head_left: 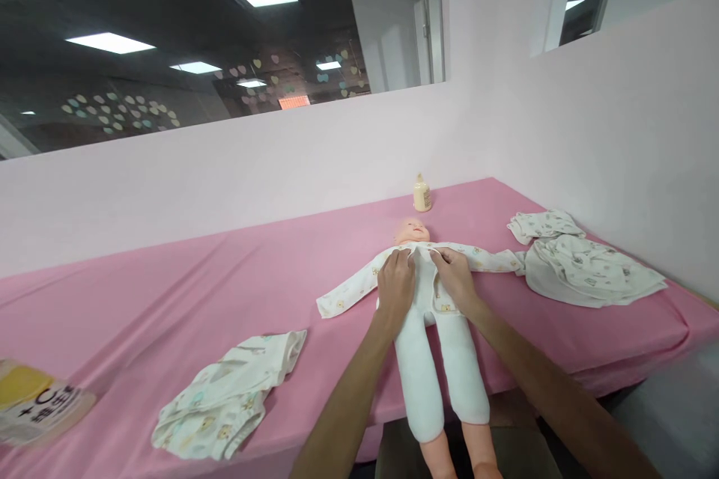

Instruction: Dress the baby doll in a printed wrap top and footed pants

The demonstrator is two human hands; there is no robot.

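A baby doll (pixel 419 378) with a white cloth body lies on its back, its legs reaching over the table's near edge. It has on a white baby shirt (pixel 351 292) with small printed figures, open down the front, both sleeves spread wide. My left hand (pixel 396 281) pinches the shirt's front edge at the chest, below the doll's chin. On the other side of the opening, my right hand (pixel 454 275) is closed on the opposite front edge. Both sets of fingertips partly hide the cloth they hold.
Pink sheeting covers the table (pixel 196 284). Folded printed baby clothes (pixel 230 397) lie at the near left, beside a plastic package (pixel 42 404). A cream pump bottle (pixel 422 194) stands beyond the doll's head. Crumpled printed clothes (pixel 589 269) lie at the right, by the wall (pixel 629 135).
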